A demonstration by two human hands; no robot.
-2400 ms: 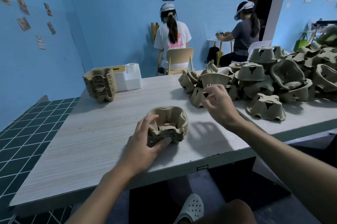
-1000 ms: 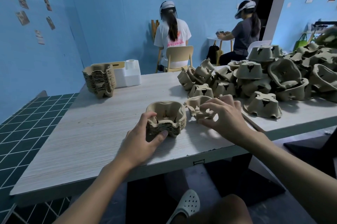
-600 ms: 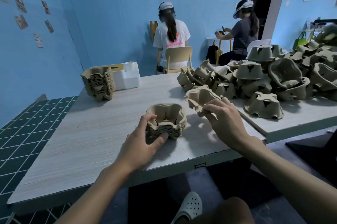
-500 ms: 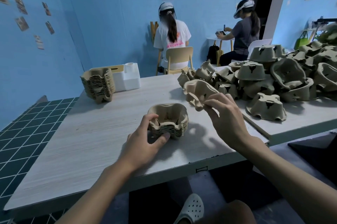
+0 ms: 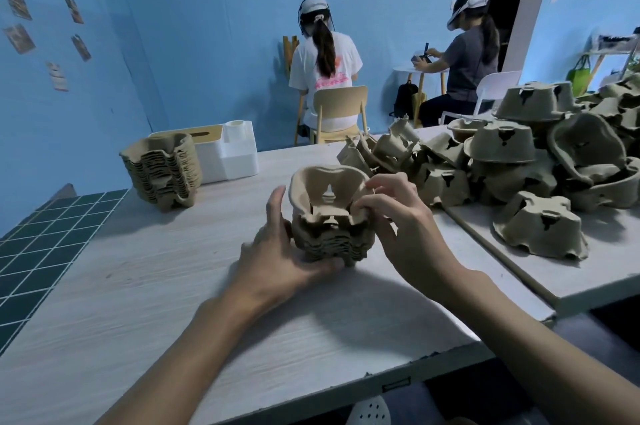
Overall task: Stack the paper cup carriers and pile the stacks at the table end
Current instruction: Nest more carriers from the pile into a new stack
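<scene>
Two hands flank the short stack of brown moulded-pulp cup carriers [image 5: 334,243]: left hand [image 5: 277,251] grips its side, right hand [image 5: 398,227] pinches the top carrier [image 5: 323,184] directly above it.

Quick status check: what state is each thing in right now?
top carrier: open side up on near stack, sitting high.
near stack: upright on table.
left hand: grips near stack.
right hand: pinches top carrier's rim.
far stack: upright, beside white box.
loose pile: unstacked, mostly upside down.

1 head camera (wide-angle) faces forward-down, close over table [image 5: 138,286].
</scene>
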